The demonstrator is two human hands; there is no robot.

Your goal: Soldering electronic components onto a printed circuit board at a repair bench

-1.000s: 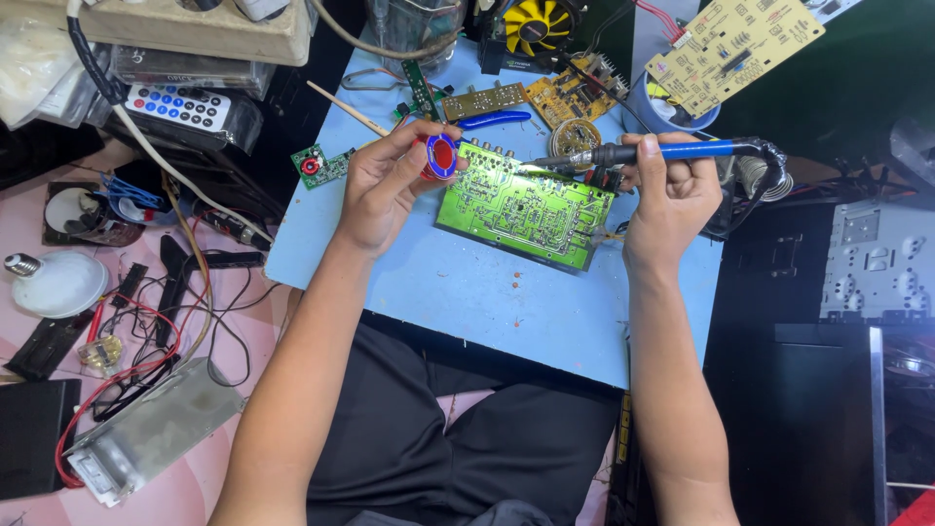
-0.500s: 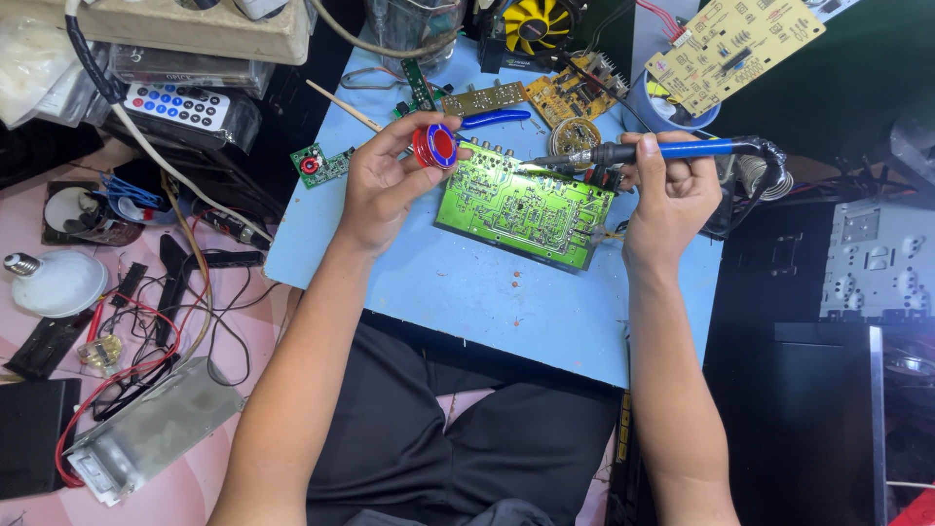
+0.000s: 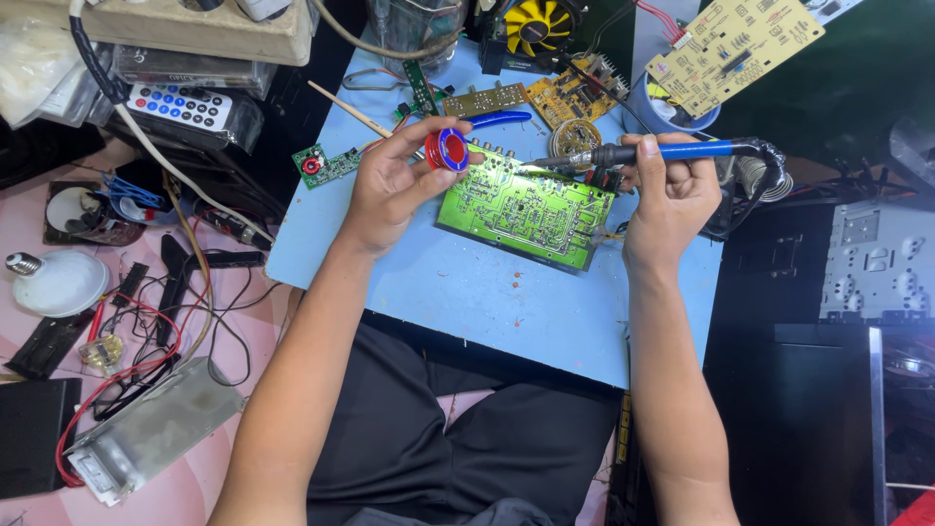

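Observation:
A green circuit board (image 3: 521, 209) lies solder side up on a light blue table (image 3: 467, 302). My left hand (image 3: 394, 180) holds a small red and blue solder spool (image 3: 449, 149) just above the board's upper left corner. My right hand (image 3: 667, 195) grips a blue-handled soldering iron (image 3: 633, 153), whose tip points left over the board's top edge, a short way from the spool.
Several other circuit boards (image 3: 531, 97) and a small green one (image 3: 326, 164) lie at the table's far side. A yellow board (image 3: 730, 44) rests on a cup. Left of the table are a remote control (image 3: 185, 105), a bulb (image 3: 58, 282), tangled wires (image 3: 146, 321) and a metal box (image 3: 151, 429).
My left hand has lifted the solder spool up and slightly right, away from the board's surface. The right hand and iron have hardly moved.

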